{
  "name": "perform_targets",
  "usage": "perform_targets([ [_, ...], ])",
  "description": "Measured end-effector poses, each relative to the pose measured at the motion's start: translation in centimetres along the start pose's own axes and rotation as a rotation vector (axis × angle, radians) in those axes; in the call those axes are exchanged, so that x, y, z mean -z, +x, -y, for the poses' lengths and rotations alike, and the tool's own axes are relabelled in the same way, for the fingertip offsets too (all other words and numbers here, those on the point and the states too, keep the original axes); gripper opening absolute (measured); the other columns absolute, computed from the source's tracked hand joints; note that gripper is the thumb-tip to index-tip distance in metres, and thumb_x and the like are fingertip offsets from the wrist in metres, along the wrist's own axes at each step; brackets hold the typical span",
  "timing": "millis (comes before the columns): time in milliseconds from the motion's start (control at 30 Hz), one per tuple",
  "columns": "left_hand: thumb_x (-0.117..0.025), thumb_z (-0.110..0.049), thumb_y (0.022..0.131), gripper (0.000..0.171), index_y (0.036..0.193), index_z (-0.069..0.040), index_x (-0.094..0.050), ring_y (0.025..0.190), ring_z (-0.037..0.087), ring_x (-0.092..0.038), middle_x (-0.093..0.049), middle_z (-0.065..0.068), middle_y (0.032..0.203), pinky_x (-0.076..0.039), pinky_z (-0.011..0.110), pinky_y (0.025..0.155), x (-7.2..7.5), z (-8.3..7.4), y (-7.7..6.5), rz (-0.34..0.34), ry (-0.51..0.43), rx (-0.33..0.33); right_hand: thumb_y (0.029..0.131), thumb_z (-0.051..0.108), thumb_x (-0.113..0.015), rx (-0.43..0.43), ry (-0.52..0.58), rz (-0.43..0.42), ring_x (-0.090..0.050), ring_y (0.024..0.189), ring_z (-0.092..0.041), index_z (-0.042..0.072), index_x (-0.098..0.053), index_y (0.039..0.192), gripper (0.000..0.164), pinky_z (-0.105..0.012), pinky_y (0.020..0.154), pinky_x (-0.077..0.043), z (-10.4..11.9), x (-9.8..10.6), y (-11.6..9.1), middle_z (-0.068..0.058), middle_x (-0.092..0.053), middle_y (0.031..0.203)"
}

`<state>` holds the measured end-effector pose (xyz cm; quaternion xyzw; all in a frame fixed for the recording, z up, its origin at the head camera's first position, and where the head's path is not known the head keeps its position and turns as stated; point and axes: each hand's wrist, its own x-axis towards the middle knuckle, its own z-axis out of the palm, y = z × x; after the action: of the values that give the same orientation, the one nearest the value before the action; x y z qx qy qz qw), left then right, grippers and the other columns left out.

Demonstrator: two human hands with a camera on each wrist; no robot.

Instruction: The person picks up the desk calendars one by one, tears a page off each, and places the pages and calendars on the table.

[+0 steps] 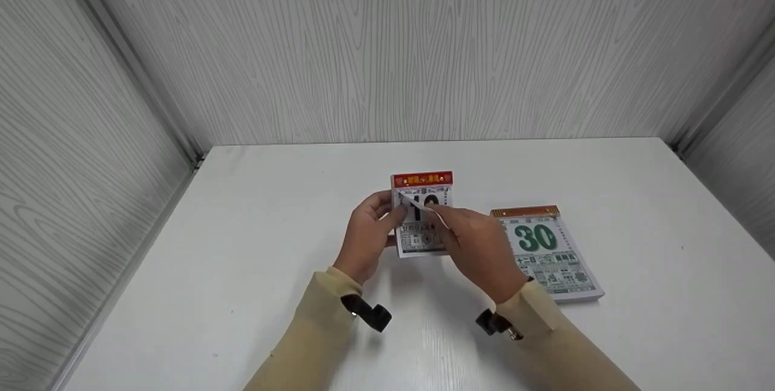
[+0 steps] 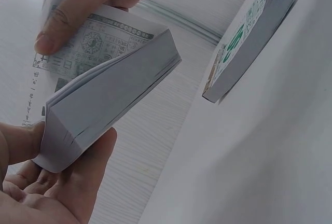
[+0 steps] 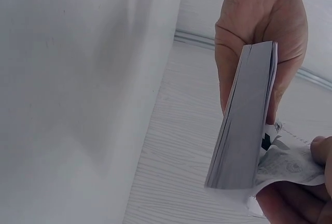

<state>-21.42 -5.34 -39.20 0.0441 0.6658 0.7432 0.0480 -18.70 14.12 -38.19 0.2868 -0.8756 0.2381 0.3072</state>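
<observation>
A small tear-off calendar (image 1: pixel 418 244) with a red header strip and a black number is held up off the tabletop in my left hand (image 1: pixel 366 236). The left thumb lies on its front edge, and the fingers support it from behind. My right hand (image 1: pixel 481 246) pinches the top sheet (image 2: pixel 111 37) between thumb and fingers. That sheet is lifted and bent away from the front, still running up toward the header. In the right wrist view the thick page block (image 3: pixel 244 117) appears edge-on, with the curled sheet (image 3: pixel 290 164) beside it.
A larger calendar (image 1: pixel 554 264) with an orange-brown header and a green 30 lies flat on the white table (image 1: pixel 242 246), just right of and partly behind the right hand. Grey wood-grain panels (image 1: pixel 387 46) enclose the table at the back and sides.
</observation>
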Motion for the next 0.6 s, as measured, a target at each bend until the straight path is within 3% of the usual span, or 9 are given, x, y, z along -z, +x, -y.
perform_targets([
  [200, -0.062, -0.017, 0.105, 0.036, 0.139, -0.006, -0.057, 0.104, 0.025, -0.072, -0.068, 0.011, 0.127, -0.062, 0.038, 0.081, 0.02, 0.13, 0.01, 0.004, -0.005, -0.004, 0.101, 0.012, -0.068, -0.029, 0.024, -0.015, -0.075, 0.077, -0.019, 0.005, -0.075, 0.114, 0.016, -0.03, 0.062, -0.058, -0.3, -0.2, -0.05, -0.012, -0.079, 0.096],
  [367, -0.061, -0.018, 0.106, 0.037, 0.14, -0.005, -0.057, 0.103, 0.025, -0.072, -0.069, 0.012, 0.125, -0.062, 0.037, 0.08, 0.01, 0.04, -0.11, 0.014, -0.002, -0.008, 0.103, 0.014, -0.066, -0.06, 0.074, -0.027, -0.065, 0.064, -0.013, 0.004, -0.076, 0.107, 0.014, -0.027, 0.055, -0.05, -0.35, -0.17, 0.09, -0.01, -0.078, 0.09],
  [600, -0.061, -0.016, 0.106, 0.036, 0.139, -0.004, -0.056, 0.101, 0.024, -0.072, -0.069, 0.012, 0.124, -0.062, 0.037, 0.078, -0.01, -0.04, -0.19, 0.027, -0.024, -0.013, 0.105, 0.016, -0.062, -0.137, 0.172, -0.02, -0.06, 0.062, -0.008, 0.003, -0.076, 0.1, 0.02, -0.024, 0.052, -0.044, -0.31, -0.04, 0.31, -0.01, -0.078, 0.093],
])
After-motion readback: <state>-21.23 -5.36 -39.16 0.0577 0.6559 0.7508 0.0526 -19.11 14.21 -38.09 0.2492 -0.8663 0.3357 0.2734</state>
